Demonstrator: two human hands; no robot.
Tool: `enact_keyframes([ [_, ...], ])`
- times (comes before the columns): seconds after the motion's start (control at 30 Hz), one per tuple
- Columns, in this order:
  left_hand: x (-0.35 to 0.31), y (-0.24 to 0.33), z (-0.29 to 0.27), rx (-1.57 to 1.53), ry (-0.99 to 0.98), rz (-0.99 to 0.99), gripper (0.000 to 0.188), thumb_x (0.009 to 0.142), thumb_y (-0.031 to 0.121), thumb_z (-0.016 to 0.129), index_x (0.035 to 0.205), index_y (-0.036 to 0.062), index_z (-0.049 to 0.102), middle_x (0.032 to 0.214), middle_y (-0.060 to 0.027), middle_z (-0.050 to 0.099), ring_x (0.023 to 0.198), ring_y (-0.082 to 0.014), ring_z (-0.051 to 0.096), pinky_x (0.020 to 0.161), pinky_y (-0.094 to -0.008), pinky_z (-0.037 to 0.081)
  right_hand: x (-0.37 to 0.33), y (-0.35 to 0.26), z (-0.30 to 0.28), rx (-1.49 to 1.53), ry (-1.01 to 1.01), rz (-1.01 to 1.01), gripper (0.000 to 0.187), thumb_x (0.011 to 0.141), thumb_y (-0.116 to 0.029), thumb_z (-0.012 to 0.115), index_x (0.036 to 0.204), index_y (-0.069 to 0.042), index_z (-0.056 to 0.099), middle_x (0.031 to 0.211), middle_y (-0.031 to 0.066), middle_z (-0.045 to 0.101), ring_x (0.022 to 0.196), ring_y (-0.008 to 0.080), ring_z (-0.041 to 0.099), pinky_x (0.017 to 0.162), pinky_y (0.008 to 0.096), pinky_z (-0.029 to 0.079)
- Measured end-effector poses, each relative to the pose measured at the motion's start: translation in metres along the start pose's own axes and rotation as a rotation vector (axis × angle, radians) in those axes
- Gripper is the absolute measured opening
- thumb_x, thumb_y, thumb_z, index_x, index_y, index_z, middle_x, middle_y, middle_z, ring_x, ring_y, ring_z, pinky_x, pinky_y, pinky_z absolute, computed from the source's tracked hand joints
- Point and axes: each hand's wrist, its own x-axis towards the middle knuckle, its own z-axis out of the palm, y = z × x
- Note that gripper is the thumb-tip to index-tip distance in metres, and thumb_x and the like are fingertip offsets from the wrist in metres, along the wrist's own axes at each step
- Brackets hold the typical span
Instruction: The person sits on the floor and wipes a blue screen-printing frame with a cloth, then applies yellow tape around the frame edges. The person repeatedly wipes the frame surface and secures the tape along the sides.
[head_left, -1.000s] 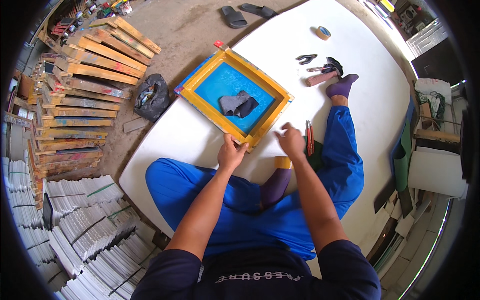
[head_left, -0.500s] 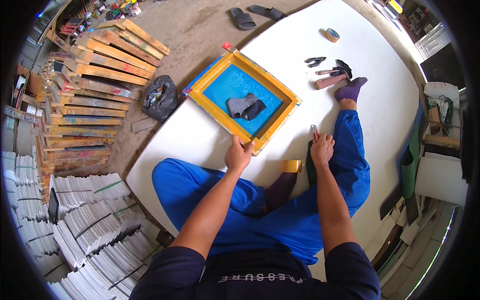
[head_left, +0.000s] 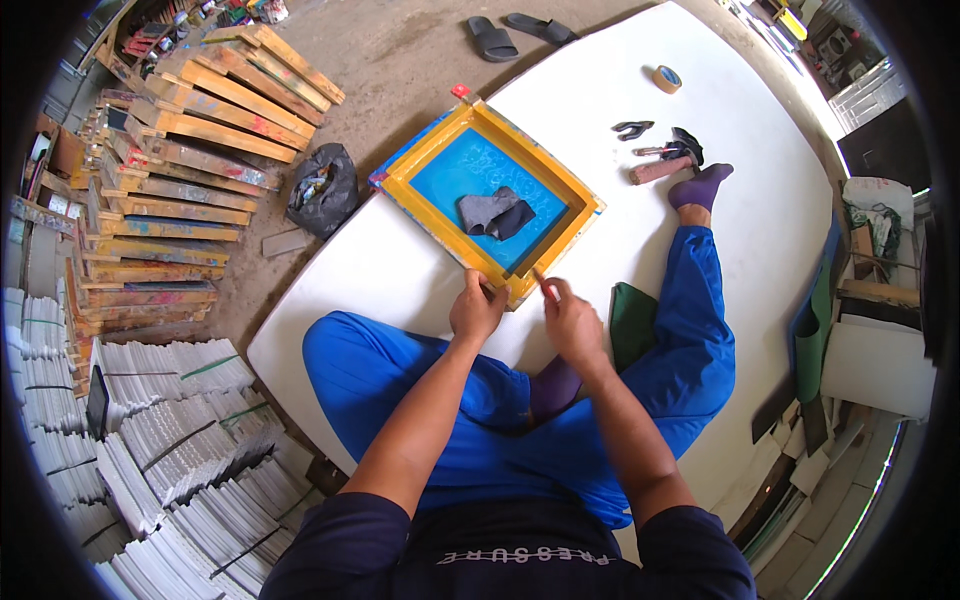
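A silk-screen frame (head_left: 411,196) with yellow-taped wooden sides and blue mesh lies on the white board in front of me. My left hand (head_left: 478,309) is closed on its near corner. In my right hand (head_left: 574,320) is a slim red cutter knife (head_left: 549,291), held with its tip at the frame's near right corner. A grey and black cloth (head_left: 496,213) rests crumpled on the mesh. Beside my right wrist lies a dark green cloth (head_left: 633,324), partly under my leg. The exact contact of the knife's tip is too small to make out.
The white board (head_left: 590,90) carries a tape roll (head_left: 667,79), black pliers (head_left: 632,130) and a brownish roll (head_left: 661,169) near my foot. Wooden frames (head_left: 180,215) stand racked at the left, with a black bag (head_left: 323,190) beside them. Bundled white sheets (head_left: 180,430) fill the lower left.
My right hand has swung left with the cutter knife, from beside my leg to the frame's near right corner. The yellow tape roll there is now hidden. My left hand stays put.
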Motion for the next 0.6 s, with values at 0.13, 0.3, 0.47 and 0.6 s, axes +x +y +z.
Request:
enact_keyframes([
  [0.13,0.002,-0.002,0.001,0.000,-0.013,0.001,0.056,0.089,0.050,0.074,0.120,0.0139,0.044,0.090,-0.0187,0.074,0.087,-0.0452,0.072,0.074,-0.0572,0.053,-0.009,-0.010,0.023,-0.015,0.005,-0.070,0.020,0.104,-0.022,0.054,0.115,-0.011,0.067,0.082,0.0244,0.073,0.076,0.0452,0.072,0.070,0.0587,0.056],
  [0.3,0.004,-0.003,0.003,0.006,-0.020,-0.018,0.056,0.090,0.051,0.073,0.120,0.0138,0.043,0.089,-0.0181,0.074,0.086,-0.0445,0.072,0.073,-0.0571,0.053,-0.005,-0.014,0.026,-0.056,-0.031,-0.062,0.024,0.100,-0.015,0.055,0.120,-0.010,0.068,0.084,0.0245,0.074,0.077,0.0440,0.073,0.071,0.0568,0.057],
  [0.47,0.002,0.001,0.000,0.002,-0.028,-0.020,0.055,0.091,0.051,0.072,0.118,0.0135,0.043,0.088,-0.0174,0.074,0.085,-0.0436,0.072,0.072,-0.0566,0.053,0.000,-0.014,0.026,-0.100,-0.081,-0.046,0.031,0.098,-0.012,0.055,0.125,-0.010,0.068,0.086,0.0246,0.074,0.079,0.0447,0.073,0.074,0.0562,0.057],
  [0.6,0.002,0.002,-0.001,-0.008,-0.032,-0.023,0.054,0.091,0.050,0.072,0.117,0.0130,0.043,0.087,-0.0171,0.074,0.084,-0.0432,0.072,0.072,-0.0558,0.053,0.002,-0.018,0.027,-0.104,-0.104,-0.016,0.034,0.097,-0.012,0.054,0.128,-0.011,0.069,0.089,0.0255,0.074,0.082,0.0451,0.073,0.077,0.0561,0.058],
])
